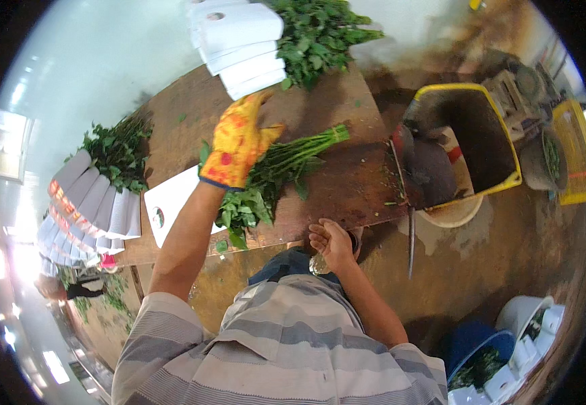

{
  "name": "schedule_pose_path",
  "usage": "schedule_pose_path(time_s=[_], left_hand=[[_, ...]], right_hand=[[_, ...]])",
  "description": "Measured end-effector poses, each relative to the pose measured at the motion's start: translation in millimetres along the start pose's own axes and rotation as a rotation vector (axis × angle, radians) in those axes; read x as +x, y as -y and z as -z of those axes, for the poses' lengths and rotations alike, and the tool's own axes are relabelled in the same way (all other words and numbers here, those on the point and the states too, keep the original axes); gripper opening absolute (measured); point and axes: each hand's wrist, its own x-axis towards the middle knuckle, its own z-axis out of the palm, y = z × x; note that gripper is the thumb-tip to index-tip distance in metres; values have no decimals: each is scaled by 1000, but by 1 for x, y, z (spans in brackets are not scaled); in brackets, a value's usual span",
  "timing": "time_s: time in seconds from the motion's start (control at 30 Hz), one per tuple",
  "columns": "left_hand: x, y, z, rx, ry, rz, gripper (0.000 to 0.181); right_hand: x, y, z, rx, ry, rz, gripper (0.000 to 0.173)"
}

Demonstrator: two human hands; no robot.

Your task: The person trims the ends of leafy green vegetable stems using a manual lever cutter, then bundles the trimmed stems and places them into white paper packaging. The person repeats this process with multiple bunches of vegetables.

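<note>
My left hand (pixel 240 139) wears a yellow-orange patterned glove. Its thumb and fingers are apart with nothing between them, just below a stack of white sleeves (pixel 242 30). Under the glove, a bunch of leafy green stems (pixel 293 157) lies across the wooden table (pixel 343 187), banded near its cut ends. The leafy end partly covers a white sheet or sleeve (pixel 171 202) bearing a printed mark. Bare and loosely bent, my right hand (pixel 331 243) is at the table's near edge, apart from the stems; no held thing shows.
More leafy bunches (pixel 318 40) lie at the back. Wrapped bunches (pixel 95 202) are piled at the left. A yellow-rimmed bin (pixel 500 142) stands right of the table, beside a dark metal part (pixel 427 167). Buckets (pixel 480 344) with greenery sit at lower right. Another person (pixel 52 288) is at far left.
</note>
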Motion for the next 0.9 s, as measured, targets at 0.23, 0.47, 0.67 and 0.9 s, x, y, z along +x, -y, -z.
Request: schedule_pose_path(time_s=[0.23, 0.47, 0.67, 0.9], left_hand=[[-133, 226, 119, 22, -13, 700, 32], [-286, 379, 109, 150, 683, 735, 51], [-317, 370, 37, -1031, -41, 1081, 44], [-200, 329, -56, -1091, 62, 819, 44]], right_hand=[[34, -72, -29, -336, 165, -184, 31], [102, -223, -123, -90, -72, -427, 48], [95, -235, -189, 203, -366, -107, 60], [117, -119, -211, 49, -264, 343, 84]])
